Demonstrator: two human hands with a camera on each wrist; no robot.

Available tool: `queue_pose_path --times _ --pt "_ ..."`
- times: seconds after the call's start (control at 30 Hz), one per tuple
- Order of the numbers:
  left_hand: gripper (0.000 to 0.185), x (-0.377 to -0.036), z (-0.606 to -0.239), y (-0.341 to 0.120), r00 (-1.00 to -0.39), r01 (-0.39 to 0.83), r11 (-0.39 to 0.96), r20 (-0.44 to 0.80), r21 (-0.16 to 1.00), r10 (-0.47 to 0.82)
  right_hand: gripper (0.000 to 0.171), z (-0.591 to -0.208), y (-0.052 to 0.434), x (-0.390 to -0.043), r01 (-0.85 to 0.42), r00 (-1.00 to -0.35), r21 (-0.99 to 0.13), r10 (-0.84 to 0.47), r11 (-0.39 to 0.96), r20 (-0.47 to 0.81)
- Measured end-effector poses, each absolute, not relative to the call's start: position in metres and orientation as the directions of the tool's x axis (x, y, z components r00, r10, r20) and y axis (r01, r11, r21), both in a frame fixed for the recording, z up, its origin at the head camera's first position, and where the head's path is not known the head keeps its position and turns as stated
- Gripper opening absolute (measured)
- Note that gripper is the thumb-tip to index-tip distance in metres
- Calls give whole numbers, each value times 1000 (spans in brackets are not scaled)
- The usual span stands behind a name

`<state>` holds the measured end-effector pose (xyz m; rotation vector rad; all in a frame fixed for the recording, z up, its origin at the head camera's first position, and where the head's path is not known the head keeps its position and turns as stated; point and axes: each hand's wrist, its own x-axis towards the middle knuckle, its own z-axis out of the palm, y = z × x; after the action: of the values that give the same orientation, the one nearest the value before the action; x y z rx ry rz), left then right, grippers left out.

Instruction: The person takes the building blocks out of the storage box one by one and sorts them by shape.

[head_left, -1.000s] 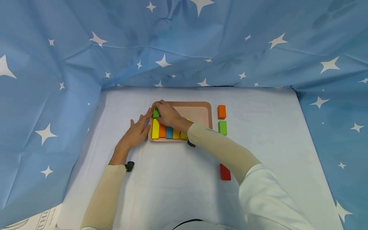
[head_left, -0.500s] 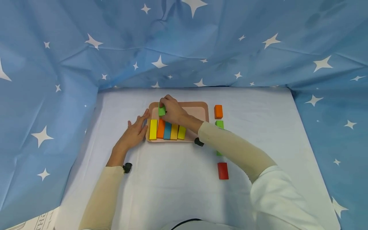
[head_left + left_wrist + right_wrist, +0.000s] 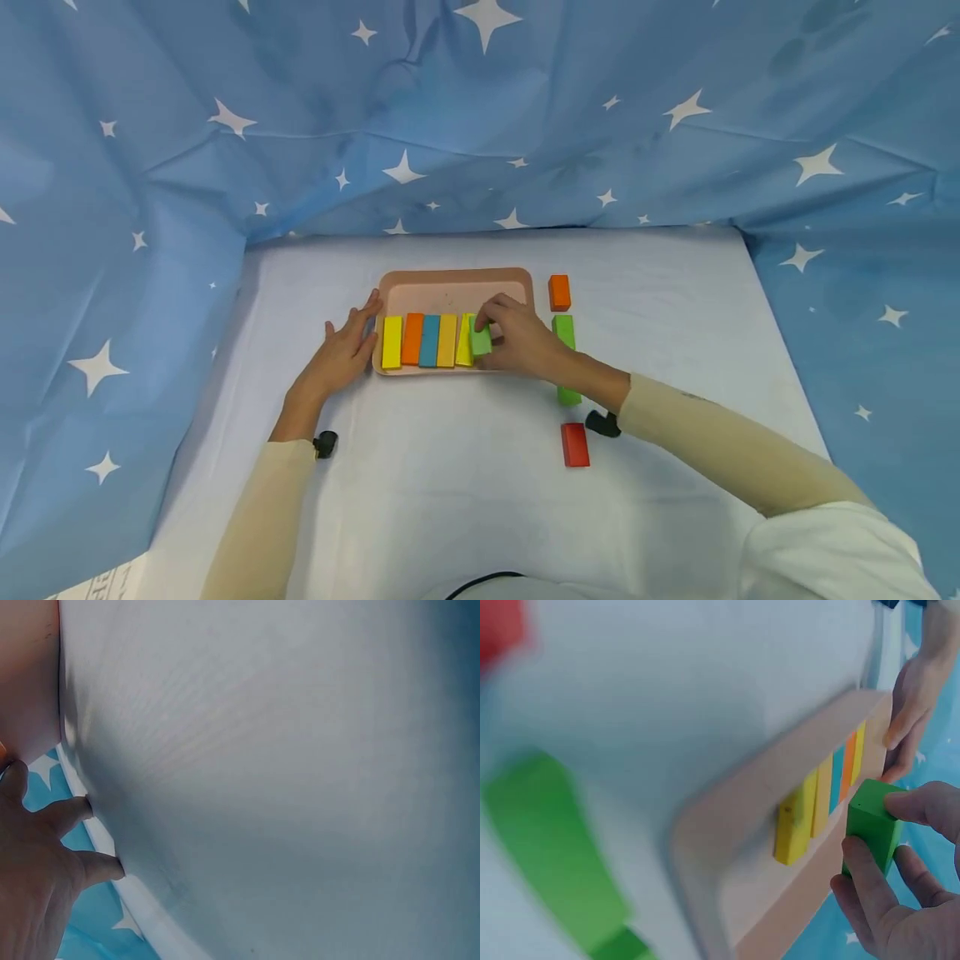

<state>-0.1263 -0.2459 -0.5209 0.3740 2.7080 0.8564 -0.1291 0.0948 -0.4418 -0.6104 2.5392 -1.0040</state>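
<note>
A pink rectangular tray [image 3: 442,277] holds a row of blocks along its near side: yellow [image 3: 392,342], orange [image 3: 412,339], blue [image 3: 429,340], amber [image 3: 446,340] and another yellow block [image 3: 462,343]. My right hand [image 3: 521,337] pinches a green block [image 3: 481,340] between thumb and fingers, over the row's right end. In the right wrist view this green block [image 3: 873,821] is held tilted, in front of the tray. At the tray's left rim, my left hand [image 3: 341,354] rests with fingers extended. The left wrist view shows its spread fingers [image 3: 67,814].
Right of the tray stand an orange block [image 3: 559,293], a green block [image 3: 563,330] and, partly behind the right forearm, more green [image 3: 569,396]. A red block [image 3: 575,445] lies nearer. Blue star-printed cloth [image 3: 450,108] bounds the white table at the back and sides.
My right hand has carried the green block from the tray's far left corner, rightward and nearer, to the row's right end. The left hand stays at the left rim. The head view shifts slightly.
</note>
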Motion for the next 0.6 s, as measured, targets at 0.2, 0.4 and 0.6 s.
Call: queue_pose_path --times 0.2,0.4,0.6 --pt "60 -125 -520 -245 -925 159 788 -190 594 329 36 -436 139 -78 -210 -864 -725 -471 655 -175" --pt "60 -125 -519 -246 -927 153 790 -192 594 323 36 -437 167 -31 -173 -880 -758 -445 628 -168" --pt "60 -126 -523 -246 -927 152 788 -191 596 324 42 -443 182 13 -213 -888 -747 -443 630 -121"
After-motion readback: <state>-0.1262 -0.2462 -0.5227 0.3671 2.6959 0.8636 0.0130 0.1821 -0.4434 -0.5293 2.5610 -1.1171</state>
